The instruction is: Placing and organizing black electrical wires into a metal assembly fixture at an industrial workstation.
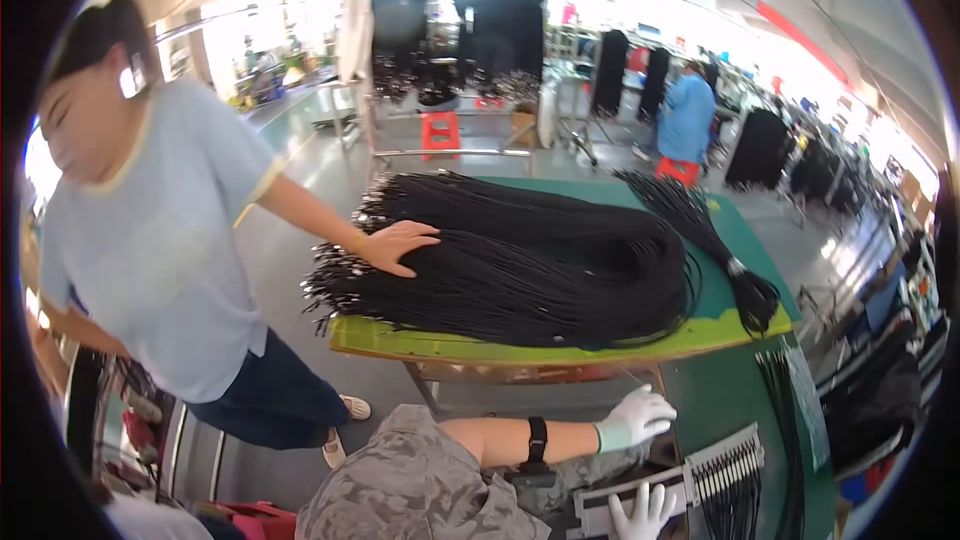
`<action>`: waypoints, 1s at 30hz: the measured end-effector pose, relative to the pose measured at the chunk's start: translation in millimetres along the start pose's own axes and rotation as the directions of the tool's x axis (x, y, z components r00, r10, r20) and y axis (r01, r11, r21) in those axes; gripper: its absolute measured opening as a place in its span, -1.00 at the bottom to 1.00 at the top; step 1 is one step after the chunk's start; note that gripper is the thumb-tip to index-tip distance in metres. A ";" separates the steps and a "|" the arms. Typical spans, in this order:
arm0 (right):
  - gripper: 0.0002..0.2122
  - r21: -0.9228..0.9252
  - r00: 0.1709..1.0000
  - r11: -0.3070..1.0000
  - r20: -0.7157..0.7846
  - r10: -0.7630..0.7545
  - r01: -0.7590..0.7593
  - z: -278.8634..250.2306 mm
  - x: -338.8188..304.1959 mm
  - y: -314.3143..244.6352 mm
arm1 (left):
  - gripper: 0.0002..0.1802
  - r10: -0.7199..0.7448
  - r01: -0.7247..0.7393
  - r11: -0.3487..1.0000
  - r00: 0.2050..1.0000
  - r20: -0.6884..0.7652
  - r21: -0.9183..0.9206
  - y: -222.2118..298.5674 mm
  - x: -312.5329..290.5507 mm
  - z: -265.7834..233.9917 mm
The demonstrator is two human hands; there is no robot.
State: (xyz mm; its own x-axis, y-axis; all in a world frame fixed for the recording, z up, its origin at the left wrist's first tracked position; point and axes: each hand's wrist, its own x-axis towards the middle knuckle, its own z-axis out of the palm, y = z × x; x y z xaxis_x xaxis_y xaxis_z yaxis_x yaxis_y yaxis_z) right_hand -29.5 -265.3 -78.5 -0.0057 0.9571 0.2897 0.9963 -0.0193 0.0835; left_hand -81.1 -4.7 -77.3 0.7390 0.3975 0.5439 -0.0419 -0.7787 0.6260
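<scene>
Gloved hands [640,465] near table edge [520,352]

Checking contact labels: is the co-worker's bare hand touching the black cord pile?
Touching. The head view shows the co-worker's hand lying flat on the black cord pile, fingers spread, no gap.

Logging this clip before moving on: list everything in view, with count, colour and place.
cord pile: one, black, across the green table
tied cord bundle: one, black, on the table's right side
table: one, green top with a yellow-green edge, centre
co-worker: one, pale blue shirt, left of the table, one hand flat on the cord pile
stools: two, red, on the floor behind
distant worker: one, blue top, back right
hanging garments: several, black, far back
comb rack: one, grey, holding black cords, bottom right
left hand: white glove, at the rack
right hand: white glove, above the rack, black wristband on that arm
</scene>
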 end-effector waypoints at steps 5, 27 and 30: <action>-0.62 0.713 0.889 0.634 -0.034 0.457 -0.298 -54.3 -0.5 46.4 | -0.75 0.052 -0.057 0.998 0.991 -0.123 -0.039 0.7 -55.1 -7.2; -0.30 -0.266 0.841 0.814 0.019 0.540 -0.517 81.4 72.9 249.7 | -0.59 -0.125 0.133 0.978 0.990 -0.059 0.160 -41.8 -87.2 -36.2; -0.30 -0.236 0.816 0.791 -0.013 0.577 -0.564 80.7 76.7 265.7 | -0.57 -0.209 0.221 0.952 0.975 -0.077 0.210 -51.7 -100.7 -48.0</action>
State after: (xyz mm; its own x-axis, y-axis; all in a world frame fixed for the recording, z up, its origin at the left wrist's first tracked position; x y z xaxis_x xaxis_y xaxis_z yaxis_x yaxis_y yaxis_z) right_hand 241.7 -173.7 -111.0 0.5695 0.7664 0.2973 0.7716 -0.6231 0.1282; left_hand -185.7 18.8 -137.7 0.6775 0.5878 0.4421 0.2645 -0.7556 0.5993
